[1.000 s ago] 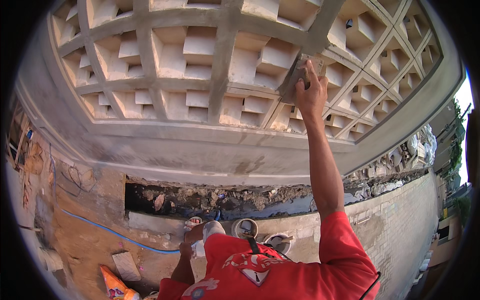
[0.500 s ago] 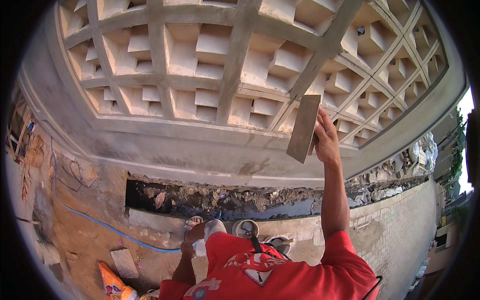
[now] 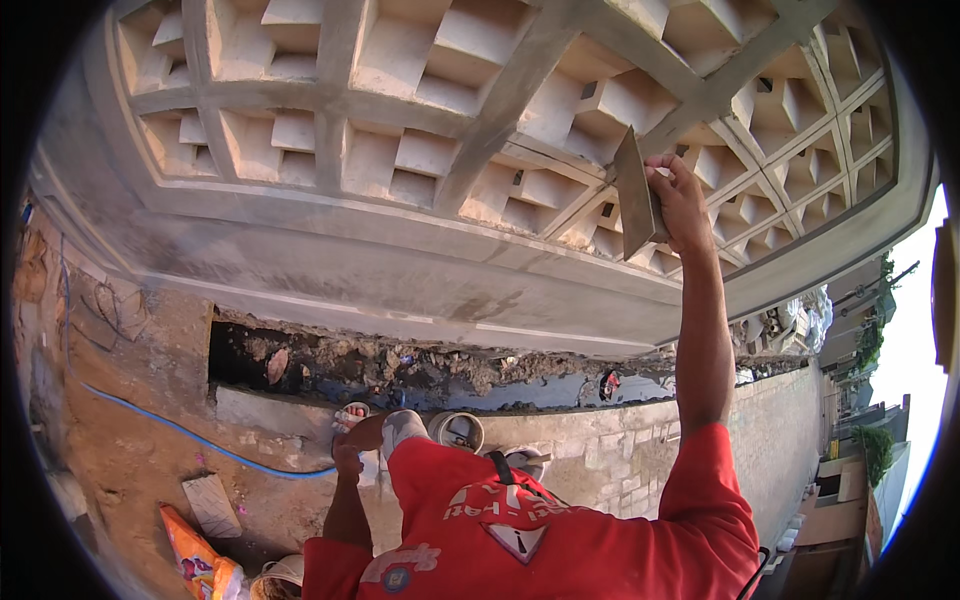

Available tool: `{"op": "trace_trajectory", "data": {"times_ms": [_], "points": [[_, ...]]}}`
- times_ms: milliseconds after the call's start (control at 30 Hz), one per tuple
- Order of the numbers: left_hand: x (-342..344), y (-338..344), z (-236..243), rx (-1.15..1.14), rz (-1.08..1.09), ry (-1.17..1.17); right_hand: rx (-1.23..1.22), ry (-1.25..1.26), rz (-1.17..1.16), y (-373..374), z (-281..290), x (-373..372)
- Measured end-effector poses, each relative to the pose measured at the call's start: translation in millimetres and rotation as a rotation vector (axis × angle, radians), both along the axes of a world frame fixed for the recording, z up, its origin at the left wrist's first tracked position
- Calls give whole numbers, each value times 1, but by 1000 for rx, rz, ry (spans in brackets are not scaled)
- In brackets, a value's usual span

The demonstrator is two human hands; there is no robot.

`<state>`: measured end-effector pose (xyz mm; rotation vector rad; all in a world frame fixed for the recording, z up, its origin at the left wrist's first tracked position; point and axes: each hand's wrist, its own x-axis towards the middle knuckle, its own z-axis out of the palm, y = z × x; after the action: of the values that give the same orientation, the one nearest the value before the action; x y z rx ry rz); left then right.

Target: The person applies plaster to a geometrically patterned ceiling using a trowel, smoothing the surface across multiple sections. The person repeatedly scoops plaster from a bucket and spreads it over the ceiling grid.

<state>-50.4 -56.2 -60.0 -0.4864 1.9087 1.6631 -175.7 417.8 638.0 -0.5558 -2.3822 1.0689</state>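
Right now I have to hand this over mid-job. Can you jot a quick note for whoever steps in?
Right hand: raised, grip closed on a flat trowel, blade against the grey lattice wall.
Left hand: down low by the knee; whether it holds anything is unclear.
Done: the lattice ribs and the band below look coated grey.
Left: cannot tell which cells near the trowel need more work. An open trench and blue hose lie below.

Grey trowel blade [image 3: 634,195], upper right of frame. Pale beige lattice wall [image 3: 400,130] in a repeating grid of recessed blocks. Red shirt [image 3: 560,530] with white and grey print, lower centre. Blue hose [image 3: 190,435] across brown earth, left. Orange bag [image 3: 198,565], lower left.
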Motion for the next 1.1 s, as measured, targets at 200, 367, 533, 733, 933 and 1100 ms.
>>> {"op": "trace_trajectory", "data": {"times_ms": [200,367,533,733,933,1100], "points": [[-3,-19,-22,-138,-134,146,37,-52,12,12,-3,-1],[-12,-22,-5,-204,-95,-97,73,-89,52,12,-9,-6],[-6,-23,5,-66,-157,377,81,-94,30,12,-5,-8],[-8,-8,19,-91,-87,-91,-264,20,241,14,2,-10],[-4,-8,29,-103,-54,-161,-114,27,178,14,16,8],[-3,-8,33,-221,-169,-195,-8,-88,95,15,6,-6]]}}
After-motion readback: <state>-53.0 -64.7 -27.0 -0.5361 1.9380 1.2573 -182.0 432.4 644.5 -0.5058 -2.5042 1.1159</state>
